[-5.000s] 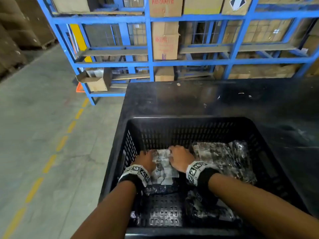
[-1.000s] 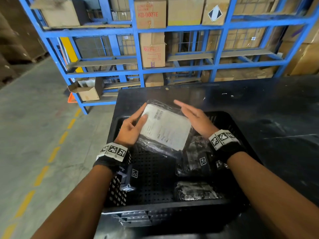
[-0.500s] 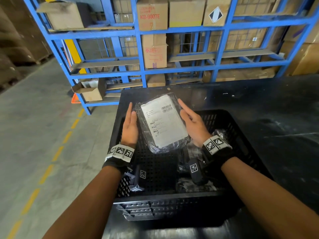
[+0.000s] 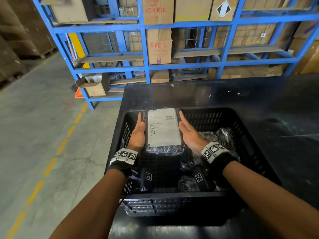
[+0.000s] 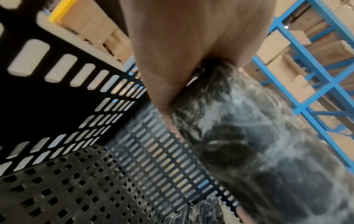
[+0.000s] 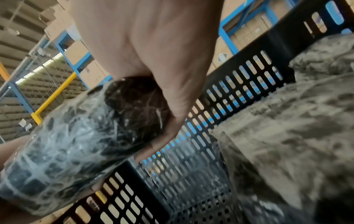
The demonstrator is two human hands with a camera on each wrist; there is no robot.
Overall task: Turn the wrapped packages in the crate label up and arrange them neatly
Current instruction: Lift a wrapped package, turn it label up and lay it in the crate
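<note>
A wrapped package (image 4: 163,128) is held label up above the far left part of the crate (image 4: 255,152), clear of the floor of it. Its white label carries a barcode near the top right corner and lines of small print down the left; none of it can be read. Clear film over a dark content shows at its near edge.

The left hand (image 4: 138,133) presses flat against the package's left side, fingers straight and together. The right hand (image 4: 189,133) does the same on the right side, so the package sits clamped between two flat palms. The wrist views show each palm against the film-wrapped side.

More packages (image 4: 222,137) lie in the right part of the crate, film side up, no labels showing; another lies near the front wall.

The crate stands on a black table (image 4: 259,104). Behind it is a blue rack (image 4: 146,49) of cartons; one carton (image 4: 158,10) reads "KB-9007E" in red.
</note>
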